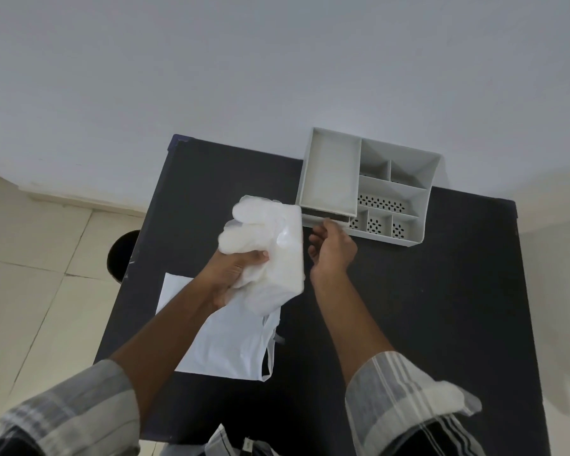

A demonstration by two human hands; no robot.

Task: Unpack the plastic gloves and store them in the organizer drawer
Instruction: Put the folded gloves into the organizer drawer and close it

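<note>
Translucent plastic gloves [264, 245] are held bunched in the left hand [234, 274] above the black counter [441, 291], just left of the organizer drawer [323, 222], whose front is pinched by the nearer right hand [333, 246].

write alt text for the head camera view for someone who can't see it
Seen from above, a person's left hand grips a stack of plastic gloves over a dark table, while the right hand reaches to the front edge of a grey organizer at the table's far side. An empty white bag lies flat under the left arm.
</note>
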